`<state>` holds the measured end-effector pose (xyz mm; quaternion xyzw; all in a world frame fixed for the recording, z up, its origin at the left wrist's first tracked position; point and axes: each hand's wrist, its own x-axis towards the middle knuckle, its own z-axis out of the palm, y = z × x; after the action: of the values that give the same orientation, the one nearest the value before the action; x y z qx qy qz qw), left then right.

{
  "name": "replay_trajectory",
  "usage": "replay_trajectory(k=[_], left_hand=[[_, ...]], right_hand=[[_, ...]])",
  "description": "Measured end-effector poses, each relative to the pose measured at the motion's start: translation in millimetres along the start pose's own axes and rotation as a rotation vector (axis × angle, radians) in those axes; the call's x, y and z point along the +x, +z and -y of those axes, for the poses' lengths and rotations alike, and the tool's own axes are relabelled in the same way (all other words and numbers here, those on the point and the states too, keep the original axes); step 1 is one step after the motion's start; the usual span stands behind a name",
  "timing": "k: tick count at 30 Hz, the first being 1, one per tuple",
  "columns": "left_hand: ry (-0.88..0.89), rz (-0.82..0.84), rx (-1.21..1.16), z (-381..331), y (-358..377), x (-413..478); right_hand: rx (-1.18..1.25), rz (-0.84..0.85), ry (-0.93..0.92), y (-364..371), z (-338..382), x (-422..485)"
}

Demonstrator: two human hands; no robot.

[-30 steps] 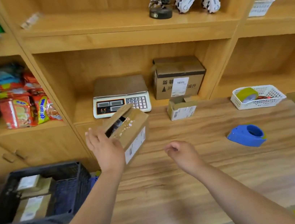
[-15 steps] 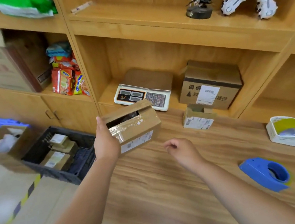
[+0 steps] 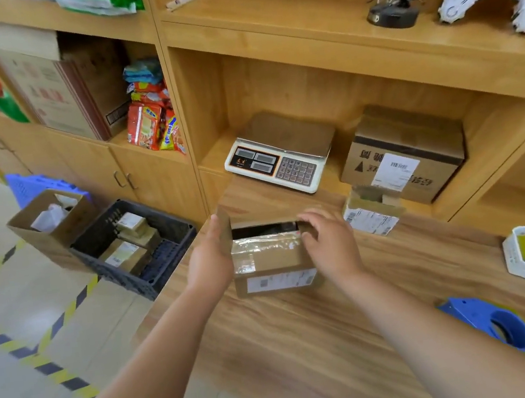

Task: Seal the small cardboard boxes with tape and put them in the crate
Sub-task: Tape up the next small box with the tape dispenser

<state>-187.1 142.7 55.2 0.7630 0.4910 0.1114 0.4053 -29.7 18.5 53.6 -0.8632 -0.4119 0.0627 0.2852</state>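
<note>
on the counter (image 3: 308, 344) the box (image 3: 273, 263) now sits, left hand (image 3: 211, 263) and right hand (image 3: 332, 249) both gripping it.

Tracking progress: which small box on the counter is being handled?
The taped box between the left hand and right hand; the other small box sits untouched farther right.
</note>
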Motion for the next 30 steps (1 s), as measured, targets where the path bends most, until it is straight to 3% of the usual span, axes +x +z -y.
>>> replay_trajectory(k=[6,14,16,18,19,21,23,26,30], left_hand=[[0.037,0.184,-0.02,-18.2,8.5,-1.6],[0.152,0.269,0.074,-26.2,13.4,32.9],[0.352,0.165,0.341,-28.1,19.9,33.2],[0.736,-0.038,0.598,-28.4,31.8,29.6],[0.909,-0.093,0.638,-30.2,38.6,27.3],[1.162,-0.05,0.653,-32.2,54.9,24.8],[1.159,0.108,0.729,-32.2,69.3,21.5],[1.011,0.253,0.876,-32.3,76.6,20.3],[1.009,0.196,0.853,-28.3,77.9,22.2]], right_hand=[[-0.269,0.104,-0.027,-11.9,-27.2,0.8],[-0.336,-0.01,0.048,-24.8,-53.7,2.8],[-0.333,-0.069,0.083,-26.1,-55.1,7.0],[-0.307,-0.13,0.114,-26.3,-56.3,11.7],[-0.302,-0.151,0.133,-26.4,-56.1,14.1],[-0.303,-0.188,0.173,-26.3,-55.2,18.5],[-0.293,-0.226,0.181,-26.2,-53.9,22.4],[-0.277,-0.255,0.177,-26.2,-52.9,27.2],[-0.245,-0.263,0.233,-30.2,-55.5,34.6]])
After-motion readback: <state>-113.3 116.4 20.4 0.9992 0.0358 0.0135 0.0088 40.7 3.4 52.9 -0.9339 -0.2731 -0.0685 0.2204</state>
